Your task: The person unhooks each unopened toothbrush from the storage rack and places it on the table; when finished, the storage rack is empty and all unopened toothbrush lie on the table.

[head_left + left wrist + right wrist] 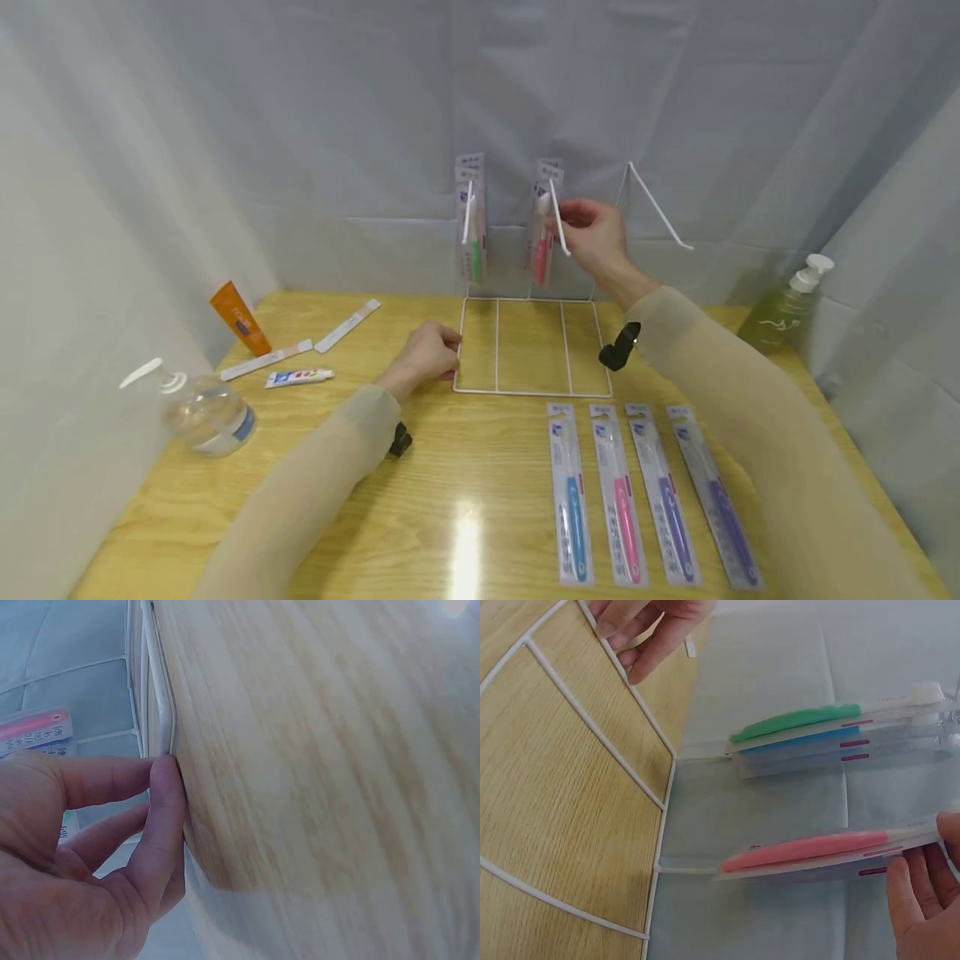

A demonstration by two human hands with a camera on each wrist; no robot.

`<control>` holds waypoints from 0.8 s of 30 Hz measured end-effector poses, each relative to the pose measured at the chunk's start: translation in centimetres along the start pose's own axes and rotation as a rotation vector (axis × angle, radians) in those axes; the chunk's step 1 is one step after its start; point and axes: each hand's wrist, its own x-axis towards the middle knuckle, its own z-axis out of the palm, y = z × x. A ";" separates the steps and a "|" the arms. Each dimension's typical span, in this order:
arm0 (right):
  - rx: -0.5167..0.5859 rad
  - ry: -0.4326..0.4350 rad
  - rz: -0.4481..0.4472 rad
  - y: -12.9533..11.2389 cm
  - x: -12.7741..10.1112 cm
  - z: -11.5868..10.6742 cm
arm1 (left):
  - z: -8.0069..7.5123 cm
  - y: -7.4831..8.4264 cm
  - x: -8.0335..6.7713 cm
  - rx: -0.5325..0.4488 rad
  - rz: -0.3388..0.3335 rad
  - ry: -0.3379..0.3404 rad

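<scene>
A white wire rack (532,392) stands on the wooden table against the curtain, with three hooks. My left hand (429,352) pinches the left side wire of its base between thumb and fingers, seen closely in the left wrist view. At the middle hook, my right hand (596,237) holds the edge of a packaged pink toothbrush (810,850), thumb on one face and fingers on the other. Another pack hangs behind it. On the left hook hang several packs, a packaged green toothbrush (799,721) frontmost. The right hook (660,207) carries nothing.
Packaged toothbrushes, a blue one (576,525), a pink one (627,529) and two purple ones, lie at the front right. At left are a clear pump bottle (210,417), an orange tube (242,318) and a toothpaste tube (298,377). A green pump bottle (780,317) stands far right.
</scene>
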 end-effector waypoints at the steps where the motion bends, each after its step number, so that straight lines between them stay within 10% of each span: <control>1: 0.013 0.002 -0.005 0.0 0.0 0.0 | 0.0 0.0 0.0 0.001 0.001 0.002; 16: 0.034 0.052 -0.062 0.3 -1.0 -0.6 | 0.0 0.0 0.4 0.030 -0.001 0.004; 24: 0.099 0.064 -0.075 1.6 -5.2 -1.3 | -0.1 0.0 0.6 0.028 -0.004 -0.001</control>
